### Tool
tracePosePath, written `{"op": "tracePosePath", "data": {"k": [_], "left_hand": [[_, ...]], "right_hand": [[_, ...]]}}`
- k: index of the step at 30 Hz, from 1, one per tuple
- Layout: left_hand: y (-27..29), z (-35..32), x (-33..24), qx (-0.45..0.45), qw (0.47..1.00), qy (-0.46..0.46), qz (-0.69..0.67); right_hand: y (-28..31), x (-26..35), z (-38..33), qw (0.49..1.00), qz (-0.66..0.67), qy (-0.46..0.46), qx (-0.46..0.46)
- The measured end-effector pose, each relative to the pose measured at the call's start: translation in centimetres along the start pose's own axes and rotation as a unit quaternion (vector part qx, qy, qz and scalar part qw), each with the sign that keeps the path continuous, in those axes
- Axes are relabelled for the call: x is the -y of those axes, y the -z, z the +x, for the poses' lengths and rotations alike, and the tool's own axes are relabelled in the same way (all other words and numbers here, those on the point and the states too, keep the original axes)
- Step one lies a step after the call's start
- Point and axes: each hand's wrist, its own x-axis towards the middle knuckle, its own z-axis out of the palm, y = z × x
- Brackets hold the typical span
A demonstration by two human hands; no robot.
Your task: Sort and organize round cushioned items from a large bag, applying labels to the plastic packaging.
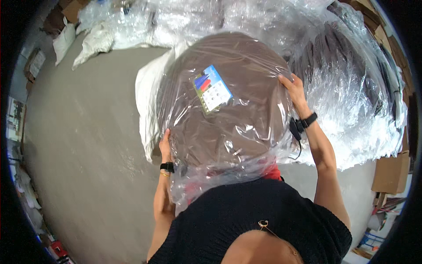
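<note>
A large round brown folded item [257, 103] in a clear plastic bag is held flat in front of my body. Under the plastic lies a colourful printed card [212, 89]. My left hand [165, 147] grips the bag's lower left edge, thumb on top and the other fingers hidden beneath. On the upper right rim, my right hand [294, 88] is closed with its thumb over the plastic and fingers mostly behind the edge. Loose plastic [202, 178] at the bag's near end bunches against my clothes.
A white woven sack [147, 92] sits beneath the bag's left side. Clear-wrapped bundles [189, 20] line the far side, and more dark plastic-wrapped items [338, 70] pile up at right. A cardboard box [390, 174] stands at the right edge. Grey floor [92, 145] stretches out at left.
</note>
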Motion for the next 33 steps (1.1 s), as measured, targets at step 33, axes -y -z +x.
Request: {"op": "tracePosePath", "data": {"k": [33], "left_hand": [[0.3,-11.4,-3.2,-0.015,0.94,-0.33,0.087]], "right_hand": [[4.3,-8.8,-16.8,0.979,0.072,-0.001,-0.192]]}}
